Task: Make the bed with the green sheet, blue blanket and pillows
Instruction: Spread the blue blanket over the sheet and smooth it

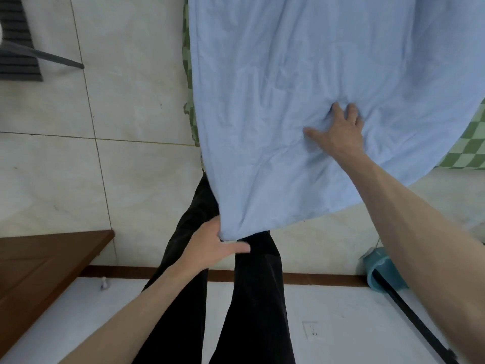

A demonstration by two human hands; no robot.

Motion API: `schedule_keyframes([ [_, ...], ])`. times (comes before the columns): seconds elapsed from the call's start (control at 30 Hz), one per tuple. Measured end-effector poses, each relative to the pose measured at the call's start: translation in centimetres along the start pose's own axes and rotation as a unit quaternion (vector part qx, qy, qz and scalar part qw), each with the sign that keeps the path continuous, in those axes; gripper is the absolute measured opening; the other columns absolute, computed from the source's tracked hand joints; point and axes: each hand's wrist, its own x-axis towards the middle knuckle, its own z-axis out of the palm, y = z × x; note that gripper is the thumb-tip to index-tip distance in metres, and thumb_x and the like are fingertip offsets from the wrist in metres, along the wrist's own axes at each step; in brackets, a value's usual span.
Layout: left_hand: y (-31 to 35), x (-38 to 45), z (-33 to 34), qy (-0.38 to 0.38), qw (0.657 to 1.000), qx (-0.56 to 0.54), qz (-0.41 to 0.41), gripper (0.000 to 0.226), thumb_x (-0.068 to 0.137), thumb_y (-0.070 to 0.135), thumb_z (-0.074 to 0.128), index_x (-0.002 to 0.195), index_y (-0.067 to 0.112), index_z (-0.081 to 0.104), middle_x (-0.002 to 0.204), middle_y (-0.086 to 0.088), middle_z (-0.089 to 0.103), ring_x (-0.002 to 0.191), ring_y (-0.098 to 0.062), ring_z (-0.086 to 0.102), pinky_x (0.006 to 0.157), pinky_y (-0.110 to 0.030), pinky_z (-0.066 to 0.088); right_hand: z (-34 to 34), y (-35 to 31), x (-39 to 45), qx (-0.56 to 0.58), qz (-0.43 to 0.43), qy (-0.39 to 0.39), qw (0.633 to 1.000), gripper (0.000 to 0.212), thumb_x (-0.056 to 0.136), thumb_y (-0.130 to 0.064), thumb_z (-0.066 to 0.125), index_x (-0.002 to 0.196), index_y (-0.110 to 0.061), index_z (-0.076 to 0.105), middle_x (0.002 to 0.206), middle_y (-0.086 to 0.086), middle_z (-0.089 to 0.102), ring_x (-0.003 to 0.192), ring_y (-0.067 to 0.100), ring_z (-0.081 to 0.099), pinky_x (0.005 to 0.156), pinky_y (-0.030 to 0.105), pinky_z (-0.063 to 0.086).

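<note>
Blanket (301,74) lengthwise away, left hand (210,245) gripping corner

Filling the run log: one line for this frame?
step: spreading blue blanket | left hand: grips blanket corner | right hand: flat, pressing blanket | green sheet: underneath | pillows: not visible

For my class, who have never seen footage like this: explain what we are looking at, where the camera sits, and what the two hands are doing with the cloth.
There is one picture, taken by a wide-angle camera worn on a person's head, looking down past their black trousers to a pale tiled floor. No machine is involved, only two bare hands. A wrinkled light blue blanket lies over a green checked sheet on the bed. The left hand grips the blanket's hanging corner. The right hand presses flat on the blanket with spread fingers. A brown wooden door and a teal plastic dustpan stand nearby. No pillows are in view.
</note>
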Motion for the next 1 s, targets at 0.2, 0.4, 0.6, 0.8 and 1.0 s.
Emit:
schedule_keyframes([
  [0.2,-3.0,2.1,-0.4,-0.012,0.991,0.135,-0.018,0.025,0.088,0.042,0.072,0.100,0.021,0.069,0.100,0.007,0.066,0.101,-0.009,0.054,0.087,-0.037,0.051,0.0,-0.7,0.2,0.025,0.023,-0.017,0.999,0.100,0.078,-0.057,0.073,0.157,-0.025,0.020,0.166,0.007,0.002,0.152,0.034,0.003,0.120,0.046,0.021],
  [0.4,-3.0,2.7,-0.7,-0.108,0.936,0.297,0.158,0.033,0.081,0.045,0.074,0.112,0.033,0.070,0.137,0.016,0.057,0.148,-0.013,0.031,0.126,-0.041,0.012,1.3,0.1,-0.6,-0.010,0.009,-0.026,1.000,0.119,0.076,-0.055,0.079,0.160,-0.027,-0.001,0.166,0.005,-0.015,0.152,0.035,-0.012,0.121,0.047,0.015],
  [0.6,-1.3,1.3,1.0,-0.105,0.890,0.303,0.324,0.035,0.085,0.019,0.061,0.078,0.034,0.031,0.076,0.014,0.053,0.090,-0.008,0.055,0.113,-0.031,0.040,0.4,0.1,0.1,-0.028,0.004,-0.047,0.998,0.120,0.074,-0.058,0.079,0.160,-0.025,0.001,0.167,0.008,-0.012,0.153,0.037,-0.007,0.122,0.046,0.015],
  [0.8,-3.5,2.0,2.1,-0.047,0.994,0.002,-0.103,0.049,0.103,0.035,0.054,0.148,0.032,0.036,0.126,0.012,0.060,0.114,-0.013,0.062,0.088,-0.025,0.049,-0.1,-0.2,0.3,-0.038,0.001,-0.055,0.998,0.119,0.074,-0.060,0.078,0.160,-0.024,0.003,0.166,0.011,-0.008,0.152,0.038,-0.004,0.121,0.049,0.015],
  [1.0,-5.2,4.5,1.5,0.034,0.956,-0.010,-0.292,0.054,0.095,0.021,0.063,0.144,0.010,0.041,0.127,-0.012,0.063,0.108,-0.028,0.063,0.090,-0.041,0.056,0.1,0.0,0.6,-0.044,-0.001,-0.062,0.997,0.119,0.075,-0.058,0.079,0.160,-0.024,0.003,0.166,0.012,-0.010,0.153,0.038,-0.005,0.122,0.046,0.012],
])
